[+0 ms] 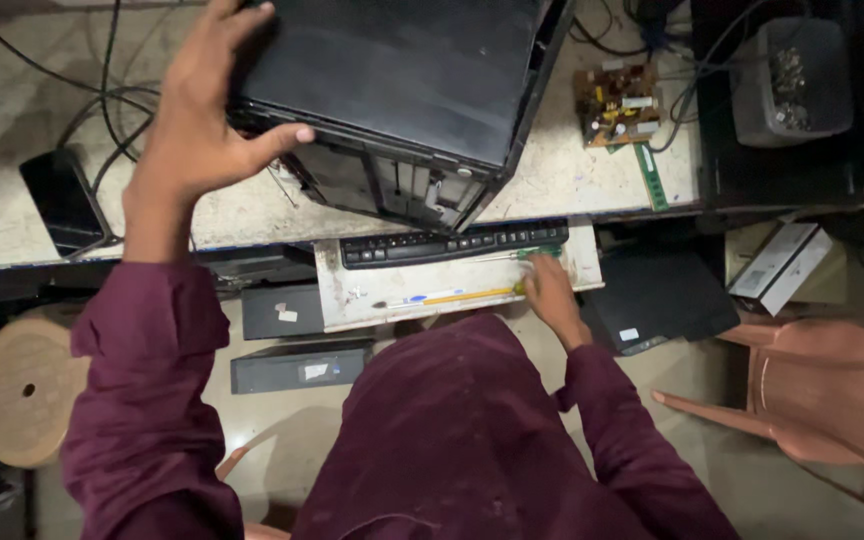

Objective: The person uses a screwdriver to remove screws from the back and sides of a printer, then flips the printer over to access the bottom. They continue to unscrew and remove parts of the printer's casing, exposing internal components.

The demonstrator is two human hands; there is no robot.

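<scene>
My left hand (197,125) rests on the near left corner of the black case (402,90), fingers spread over its top edge and thumb pressed along the front rim; the palm is open, bracing rather than clasping. The case sits tilted on the desk (572,170), its front face hanging over the desk's edge above the keyboard (452,243).

My right hand (550,290) is down on the pull-out tray (352,295), fingers curled at the end of a yellow screwdriver (472,295) that lies flat along the tray; whether I am truly gripping it or only touching it, I cannot tell. A second tool with a green handle (540,252) lies just above the hand, beside the keyboard's right end.

On the desk to the right of the case lie a brown circuit board (617,105) and a green memory stick (651,177); a phone (60,200) lies flat at the left, near some cables (102,100). A round wooden stool (17,385) stands by my left elbow; a plastic chair (822,390) stands at my right.
</scene>
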